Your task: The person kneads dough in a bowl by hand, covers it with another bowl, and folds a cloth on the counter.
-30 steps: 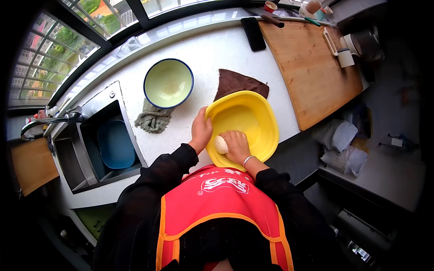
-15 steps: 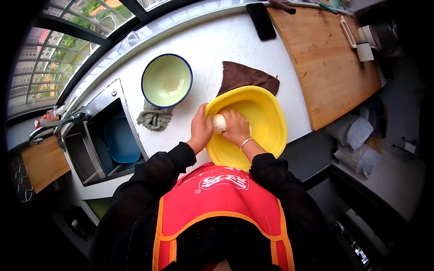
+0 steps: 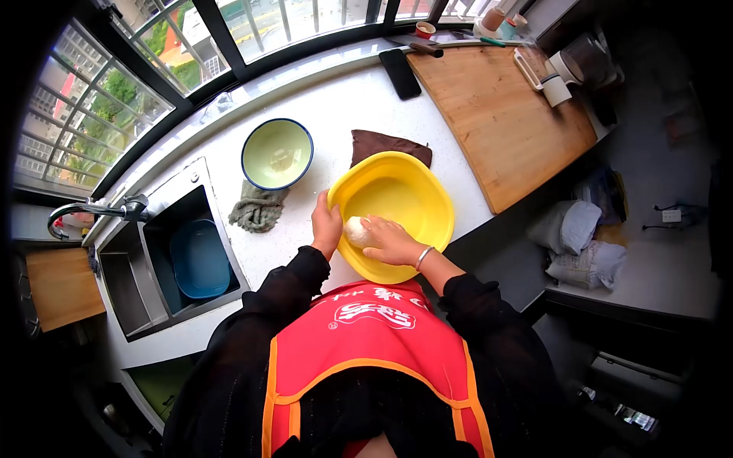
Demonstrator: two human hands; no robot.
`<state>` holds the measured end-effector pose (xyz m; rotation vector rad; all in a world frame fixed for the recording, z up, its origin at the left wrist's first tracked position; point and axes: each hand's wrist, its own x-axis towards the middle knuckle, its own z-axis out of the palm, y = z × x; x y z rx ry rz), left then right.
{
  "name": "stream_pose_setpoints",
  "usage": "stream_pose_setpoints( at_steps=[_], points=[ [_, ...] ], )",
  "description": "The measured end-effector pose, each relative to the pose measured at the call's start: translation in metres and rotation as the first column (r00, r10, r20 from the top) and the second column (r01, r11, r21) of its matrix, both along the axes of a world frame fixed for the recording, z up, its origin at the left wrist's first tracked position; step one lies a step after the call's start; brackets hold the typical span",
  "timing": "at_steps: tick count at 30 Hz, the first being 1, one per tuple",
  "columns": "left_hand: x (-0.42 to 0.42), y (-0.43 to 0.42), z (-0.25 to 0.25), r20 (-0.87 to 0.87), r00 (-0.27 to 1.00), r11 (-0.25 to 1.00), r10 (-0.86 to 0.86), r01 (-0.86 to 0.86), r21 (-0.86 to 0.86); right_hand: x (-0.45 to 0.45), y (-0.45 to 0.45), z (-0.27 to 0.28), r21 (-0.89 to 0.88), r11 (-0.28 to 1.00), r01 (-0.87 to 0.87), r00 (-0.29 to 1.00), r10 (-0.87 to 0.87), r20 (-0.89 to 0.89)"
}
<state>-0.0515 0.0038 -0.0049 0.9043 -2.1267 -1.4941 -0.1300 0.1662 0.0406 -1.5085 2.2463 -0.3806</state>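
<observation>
A yellow basin (image 3: 434, 206) stands tilted towards me at the front edge of the counter. My left hand (image 3: 327, 225) grips its left rim, thumb on the rim and fingers on the outer side. Inside, low on the left wall, lies a pale ball of dough (image 3: 356, 230). My right hand (image 3: 393, 241), with a bracelet at the wrist, rests against the dough's right side, its fingers stretched out flat rather than wrapped round it. The dough's right part is hidden under those fingers.
Left of the basin stand a green bowl (image 3: 278, 153) and a crumpled grey cloth (image 3: 258, 208). A brown cloth (image 3: 389, 143) lies behind the basin. Further out are a sink with a blue tub (image 3: 200, 259), a phone (image 3: 400, 74) and a wooden board (image 3: 500, 122).
My right hand has loosened from a curled grip on the dough to straight fingers lying on it. The camera view has shifted, tilting up towards the window.
</observation>
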Motion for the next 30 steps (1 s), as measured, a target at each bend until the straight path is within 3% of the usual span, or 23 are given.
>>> stream_pose_setpoints(
  at_steps=[1,2,3,5,6,7,8,9,11,15,17,18,19,21,23,26,27,29,30],
  points=[
    [0.008,0.006,0.000,-0.022,0.998,0.997,0.055,-0.054,0.058,-0.002,0.009,0.002,0.037,0.994,0.107,0.926,-0.113,0.361],
    [0.016,0.014,-0.011,-0.021,0.995,0.993,0.098,-0.096,0.064,-0.006,0.016,0.003,0.111,0.976,0.189,0.712,-0.214,0.668],
    [0.023,0.021,-0.006,-0.007,0.993,0.989,0.116,-0.115,0.093,-0.013,0.024,0.000,0.111,0.978,0.178,0.721,-0.206,0.661],
    [0.036,0.029,-0.009,0.013,0.999,0.990,0.051,-0.052,0.134,-0.023,0.035,-0.014,0.239,0.809,0.538,0.517,-0.540,0.664],
    [0.039,0.030,-0.007,0.011,0.998,0.989,0.058,-0.059,0.133,-0.023,0.034,-0.025,0.237,0.812,0.533,0.522,-0.536,0.663],
    [0.041,0.032,-0.004,0.010,0.999,0.989,0.038,-0.039,0.142,-0.024,0.033,-0.037,0.167,0.749,0.642,0.649,-0.646,0.403],
    [0.041,0.032,-0.002,0.007,1.000,0.989,0.019,-0.020,0.149,-0.027,0.031,-0.049,0.057,0.692,0.720,0.685,-0.721,0.107],
    [0.040,0.031,-0.002,0.006,1.000,0.989,0.025,-0.026,0.148,-0.028,0.027,-0.058,0.055,0.696,0.716,0.689,-0.717,0.107],
    [0.040,0.031,-0.001,0.039,0.999,0.992,0.000,-0.004,0.124,-0.028,0.011,-0.071,0.005,0.534,0.845,0.534,-0.844,-0.044],
    [0.041,0.032,-0.002,0.042,0.999,0.996,0.017,-0.021,0.088,-0.024,-0.010,-0.074,-0.062,0.651,0.756,0.654,-0.756,0.030],
    [0.038,0.032,-0.007,0.025,0.999,0.997,0.028,-0.030,0.075,-0.032,-0.008,-0.071,0.238,0.822,0.517,0.703,-0.566,0.430],
    [0.037,0.031,-0.005,0.022,0.999,0.997,0.029,-0.030,0.076,-0.027,-0.004,-0.070,0.231,0.734,0.638,0.664,-0.677,0.318],
    [0.038,0.032,-0.004,0.028,0.999,0.996,0.022,-0.025,0.081,-0.026,0.002,-0.072,0.232,0.737,0.635,0.668,-0.674,0.315],
    [0.039,0.031,-0.001,0.038,0.999,0.996,0.025,-0.028,0.089,-0.027,0.009,-0.073,-0.018,0.457,0.889,0.457,-0.887,0.058],
    [0.039,0.032,0.001,0.017,1.000,0.999,0.002,-0.002,0.051,-0.026,-0.001,-0.077,-0.006,0.458,0.889,0.458,-0.889,0.011],
    [0.038,0.032,0.000,0.032,0.999,0.997,0.017,-0.019,0.079,-0.042,-0.010,-0.088,0.022,0.724,0.690,0.695,-0.671,0.259],
    [0.039,0.032,0.000,0.032,0.999,0.997,0.016,-0.018,0.079,-0.040,-0.010,-0.081,0.022,0.723,0.690,0.695,-0.671,0.258],
    [0.038,0.030,-0.001,0.035,0.999,0.997,0.008,-0.010,0.078,-0.032,-0.011,-0.053,0.064,0.591,0.804,0.577,-0.801,0.160],
    [0.037,0.029,-0.002,0.033,0.999,0.997,0.018,-0.020,0.080,-0.032,-0.011,-0.056,0.063,0.599,0.798,0.585,-0.796,0.157]
  ],
)
